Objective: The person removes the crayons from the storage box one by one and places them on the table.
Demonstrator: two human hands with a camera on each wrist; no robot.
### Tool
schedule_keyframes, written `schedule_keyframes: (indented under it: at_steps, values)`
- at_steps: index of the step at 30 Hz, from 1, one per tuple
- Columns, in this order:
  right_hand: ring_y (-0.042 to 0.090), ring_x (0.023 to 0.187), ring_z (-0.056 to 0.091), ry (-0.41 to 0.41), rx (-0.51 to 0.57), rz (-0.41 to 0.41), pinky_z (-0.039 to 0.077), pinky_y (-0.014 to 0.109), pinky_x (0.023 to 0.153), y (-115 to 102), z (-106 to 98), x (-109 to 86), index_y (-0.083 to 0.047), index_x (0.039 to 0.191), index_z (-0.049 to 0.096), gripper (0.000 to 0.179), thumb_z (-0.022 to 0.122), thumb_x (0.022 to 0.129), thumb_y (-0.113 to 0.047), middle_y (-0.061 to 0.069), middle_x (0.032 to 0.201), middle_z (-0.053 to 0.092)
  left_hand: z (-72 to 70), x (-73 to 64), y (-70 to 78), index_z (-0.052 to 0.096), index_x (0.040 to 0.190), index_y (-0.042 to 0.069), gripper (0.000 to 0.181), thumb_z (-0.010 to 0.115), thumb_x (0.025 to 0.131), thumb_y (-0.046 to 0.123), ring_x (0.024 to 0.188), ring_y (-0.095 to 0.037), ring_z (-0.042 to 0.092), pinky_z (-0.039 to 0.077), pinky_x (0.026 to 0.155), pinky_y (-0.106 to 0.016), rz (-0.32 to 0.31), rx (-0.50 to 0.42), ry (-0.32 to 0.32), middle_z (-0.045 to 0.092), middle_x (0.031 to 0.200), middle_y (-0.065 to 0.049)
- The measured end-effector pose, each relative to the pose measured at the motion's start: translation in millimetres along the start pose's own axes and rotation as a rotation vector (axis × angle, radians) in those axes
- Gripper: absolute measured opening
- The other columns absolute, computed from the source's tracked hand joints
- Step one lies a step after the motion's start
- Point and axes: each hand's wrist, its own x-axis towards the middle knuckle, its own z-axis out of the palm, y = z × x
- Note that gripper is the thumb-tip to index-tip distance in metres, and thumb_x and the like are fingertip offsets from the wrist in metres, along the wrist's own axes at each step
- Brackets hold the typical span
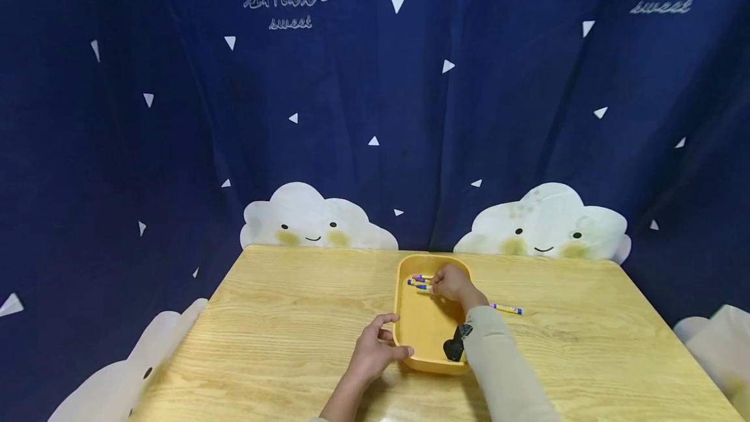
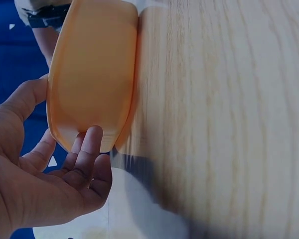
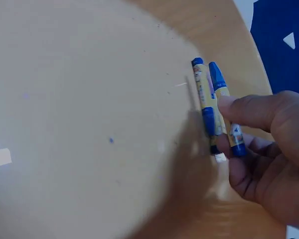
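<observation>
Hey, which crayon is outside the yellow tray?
The lone crayon on the table, right of the tray, beside the right sleeve. The other crayons lie inside the tray, except one held in the right hand.

Held crayon (image 3: 234, 130) blue-tipped, yellow-wrapped; tray (image 1: 422, 331) plain yellow-orange; tabletop (image 1: 293, 318) pale, wood-grained; curtain (image 1: 351, 83) navy, white cloud-and-triangle print.

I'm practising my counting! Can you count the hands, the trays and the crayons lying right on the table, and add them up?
Left hand and right hand: 2 hands
Yellow tray: 1
Crayon lying on the table: 1
Total: 4
</observation>
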Motion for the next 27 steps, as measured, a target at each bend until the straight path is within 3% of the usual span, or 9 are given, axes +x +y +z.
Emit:
schedule_keyframes:
  at_steps: [7, 16, 27]
  values:
    - [0.015, 0.065, 0.052, 0.017, 0.098, 0.01, 0.045, 0.03, 0.063, -10, -18, -2.7, 0.001, 0.083, 0.071, 0.006, 0.069, 0.078, -0.002, 0.004, 0.075, 0.066, 1.2, 1.4, -0.1, 0.056, 0.121, 0.01, 0.064, 0.084, 0.064, 0.009, 0.083, -0.025, 0.047, 0.043, 0.061, -0.033, 0.002, 0.012, 0.018, 0.049, 0.097, -0.014]
    - [0.022, 0.083, 0.056, 0.058, 0.163, -0.07, 0.048, 0.037, 0.072, -12, -34, -11.4, 0.0, 0.088, 0.072, 0.01, 0.069, 0.083, -0.007, 0.006, 0.085, 0.065, -1.0, 0.3, -0.8, 0.054, 0.124, 0.009, 0.066, 0.083, 0.065, 0.009, 0.082, -0.025, 0.047, 0.044, 0.062, -0.033, 0.001, 0.012, -0.005, 0.047, 0.098, -0.014]
    - [0.028, 0.088, 0.055, 0.094, 0.129, -0.153, 0.048, 0.044, 0.078, -12, -53, -26.6, -0.001, 0.086, 0.073, 0.008, 0.071, 0.08, -0.006, 0.007, 0.089, 0.06, -1.7, 1.9, -2.9, 0.052, 0.126, 0.01, 0.065, 0.081, 0.067, 0.006, 0.08, -0.024, 0.046, 0.042, 0.061, -0.033, 0.017, -0.007, -0.016, 0.046, 0.099, -0.016]
